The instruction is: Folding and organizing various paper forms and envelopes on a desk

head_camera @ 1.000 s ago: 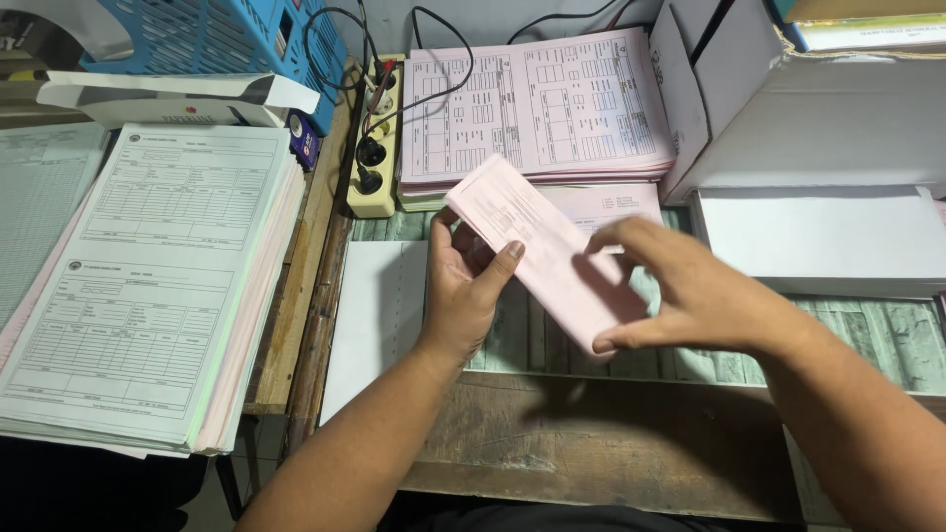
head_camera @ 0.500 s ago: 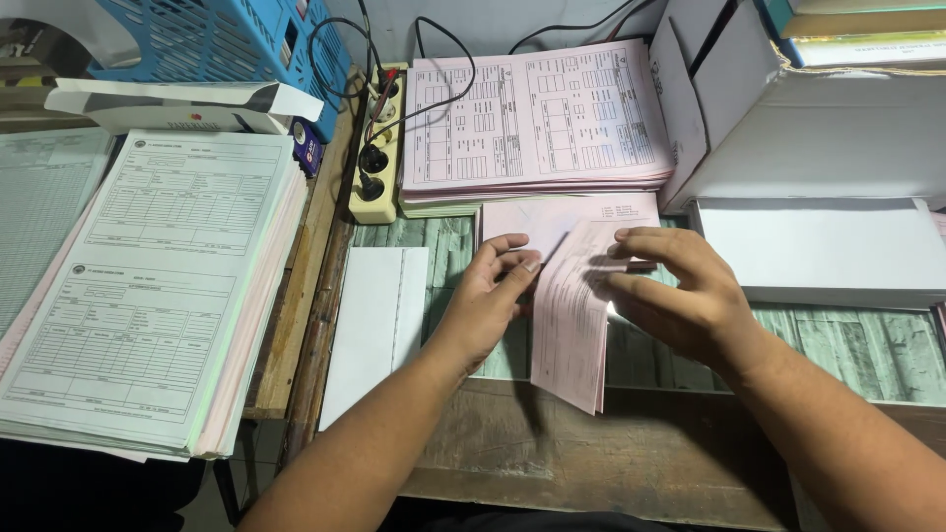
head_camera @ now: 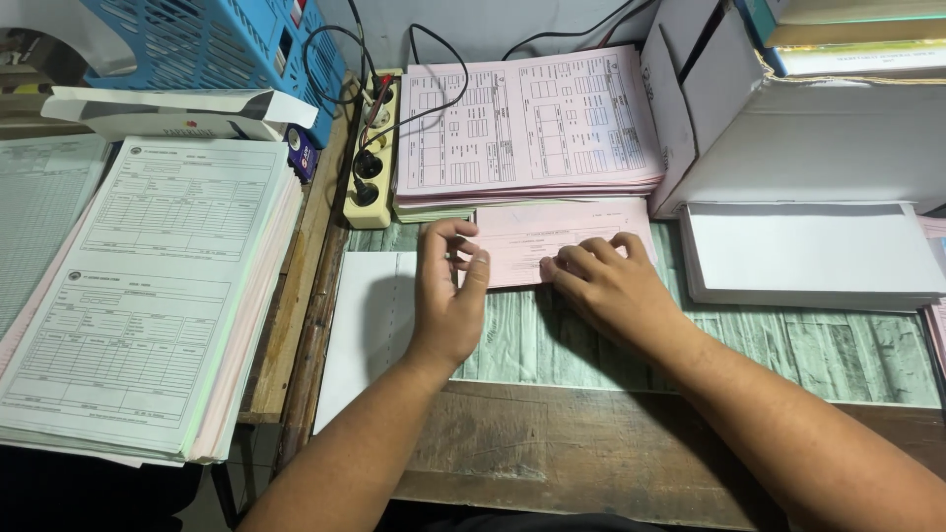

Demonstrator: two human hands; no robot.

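A small stack of pink slips (head_camera: pixel 552 241) lies flat on the green patterned mat (head_camera: pixel 769 345), just below a thick pile of pink printed forms (head_camera: pixel 532 128). My left hand (head_camera: pixel 448 296) rests at the slips' left edge, fingers curled against it. My right hand (head_camera: pixel 606 281) presses its fingertips down on the slips' lower right part. Neither hand lifts the paper.
A white sheet (head_camera: pixel 360 325) lies left of my left hand. A tall stack of white forms (head_camera: pixel 148 296) fills the left side. A power strip (head_camera: pixel 370 153) with cables, a blue basket (head_camera: pixel 227 44), a white box (head_camera: pixel 788 128) and a white paper stack (head_camera: pixel 808 251) surround the mat.
The pink slips were held up in both hands, tilted and on edge. Now they lie flat on the mat below the pink forms, with both hands resting on them.
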